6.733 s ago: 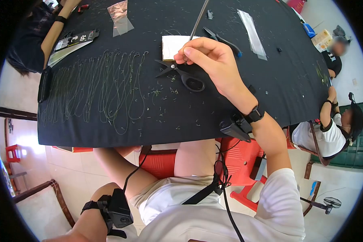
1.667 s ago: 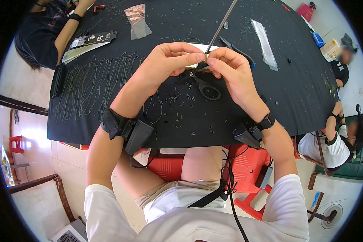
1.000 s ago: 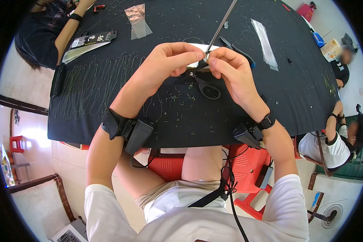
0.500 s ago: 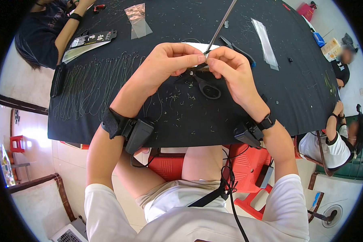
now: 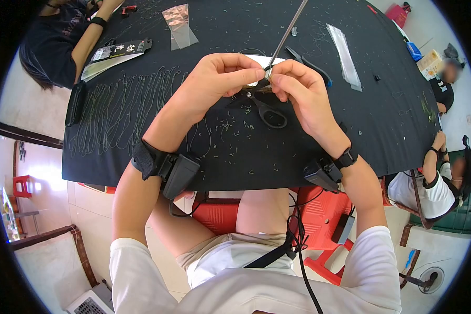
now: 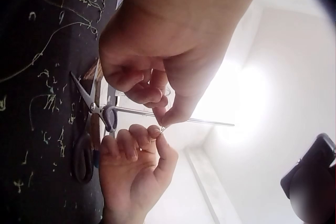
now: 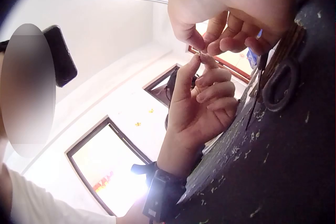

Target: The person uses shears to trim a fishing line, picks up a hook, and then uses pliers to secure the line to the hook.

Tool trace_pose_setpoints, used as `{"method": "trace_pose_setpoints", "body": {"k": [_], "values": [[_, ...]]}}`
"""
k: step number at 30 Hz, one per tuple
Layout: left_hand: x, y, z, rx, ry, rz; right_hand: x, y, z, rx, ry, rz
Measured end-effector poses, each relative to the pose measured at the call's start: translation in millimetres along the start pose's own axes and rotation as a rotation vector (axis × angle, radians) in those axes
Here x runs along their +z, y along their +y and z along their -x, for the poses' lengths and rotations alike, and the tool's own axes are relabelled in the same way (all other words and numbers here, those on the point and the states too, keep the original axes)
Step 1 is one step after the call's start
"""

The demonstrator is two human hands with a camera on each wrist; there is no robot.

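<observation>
Head: raised left hand [image 5: 214,78] since the earliest frame, from below the table's [image 5: 269,178] near edge, to meet right hand [image 5: 303,89] beside the metal rod [image 5: 288,35]; judged two-handed work now. Left wrist: holding fine strand [image 6: 163,129] between fingertips, with both grips narrowed to a pinch. Right wrist: likewise; too small to tell more.

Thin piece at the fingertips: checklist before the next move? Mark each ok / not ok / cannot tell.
1. Left hand pinching the thin piece: ok, thumb and finger meet on it.
2. Right hand pinching too: ok, its fingertips sit next to the left's.
3. Thin piece fixed to the metal rod: cannot tell, fingers hide it.
4. Scissors closed: not ok, blades parted, lying near the hands.
5. Pliers within reach: ok, probably; lying just beyond the right hand.
6. Looped lines untouched by the left arm: cannot tell, it hides some.
</observation>
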State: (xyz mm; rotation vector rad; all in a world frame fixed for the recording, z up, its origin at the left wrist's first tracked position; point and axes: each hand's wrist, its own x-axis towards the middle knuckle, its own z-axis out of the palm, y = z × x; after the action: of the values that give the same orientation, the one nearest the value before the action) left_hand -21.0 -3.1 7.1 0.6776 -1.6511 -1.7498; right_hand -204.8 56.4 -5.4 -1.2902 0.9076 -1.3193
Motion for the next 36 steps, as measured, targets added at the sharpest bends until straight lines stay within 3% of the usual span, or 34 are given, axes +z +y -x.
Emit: {"method": "trace_pose_setpoints", "body": {"k": [36], "values": [[-0.9, -1.6, -0.4, 0.013, 0.004, 0.031, 3.9, -0.7, 1.0, -0.023, 0.012, 0.020]]}}
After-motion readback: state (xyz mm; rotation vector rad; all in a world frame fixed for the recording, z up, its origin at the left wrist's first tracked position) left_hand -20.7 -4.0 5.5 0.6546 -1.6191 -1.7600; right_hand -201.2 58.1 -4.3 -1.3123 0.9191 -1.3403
